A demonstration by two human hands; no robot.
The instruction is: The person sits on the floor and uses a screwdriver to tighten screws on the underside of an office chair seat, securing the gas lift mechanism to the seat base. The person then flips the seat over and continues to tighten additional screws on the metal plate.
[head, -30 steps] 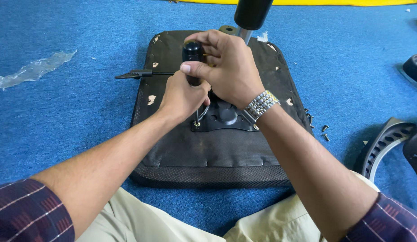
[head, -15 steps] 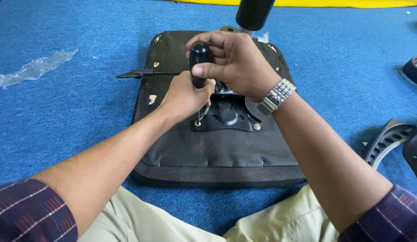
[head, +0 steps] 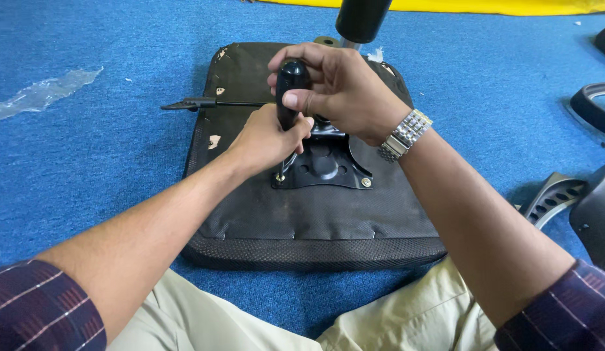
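1. Head view, centre: a person seated on blue carpet [head: 107,143] works a black-handled screwdriver [head: 291,88] held upright over an upturned black seat cushion [head: 315,221]. The right hand [head: 345,91] is wrapped around the top of the handle, thumb pressed to its side. The left hand [head: 267,140] is curled round the shaft lower down, steadying it.

2. Head view, seat middle: the tip sits on a screw [head: 279,177] at the near left corner of the black metal mounting plate [head: 325,166]. A second screw [head: 365,182] shows at the plate's near right corner.

3. Head view, far edge of the seat: a dark cylinder [head: 362,18] rises from the plate's far side, and a thin black lever [head: 205,103] sticks out past the seat's left edge.

4. Head view, surroundings: clear plastic wrap [head: 42,94] lies on the carpet far to the left; curved black chair parts [head: 576,195] lie to the right; a metal wristwatch [head: 404,135] is on the right wrist.

5. Risk, as a judgement: the tool leans slightly, so hard downward pressure could make the tip skip off the screw head, damaging it or jabbing the fabric. The left fingers sit close to the shaft and could be pinched or scraped if it slips.
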